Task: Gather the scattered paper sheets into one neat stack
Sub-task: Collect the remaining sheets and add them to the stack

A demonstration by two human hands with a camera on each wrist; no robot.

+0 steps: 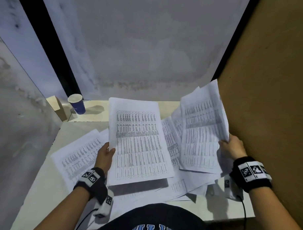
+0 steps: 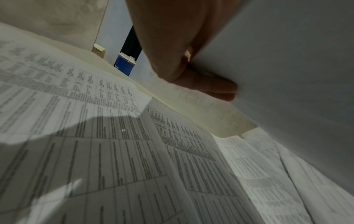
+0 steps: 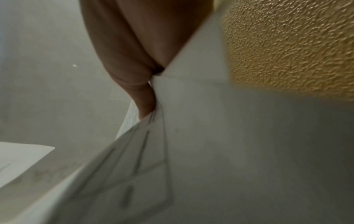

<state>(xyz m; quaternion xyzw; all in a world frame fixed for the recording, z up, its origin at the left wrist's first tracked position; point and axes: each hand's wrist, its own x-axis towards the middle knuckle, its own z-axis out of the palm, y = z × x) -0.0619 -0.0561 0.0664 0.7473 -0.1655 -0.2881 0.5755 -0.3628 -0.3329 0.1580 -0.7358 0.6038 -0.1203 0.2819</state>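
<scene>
The left hand (image 1: 104, 156) pinches the left edge of a lifted stack of printed sheets (image 1: 137, 142), thumb on top, fingers (image 2: 210, 86) beneath. The right hand (image 1: 232, 148) grips a second, fanned bundle (image 1: 201, 133) by its right edge, close against the textured tan wall (image 1: 268, 101). Loose sheets (image 1: 79, 157) lie overlapped under both hands on the pale surface (image 1: 41, 197). Beyond the left hand stands a blue paper cup (image 1: 77, 103) near the far edge. The right wrist view is blurred; the print is illegible.
</scene>
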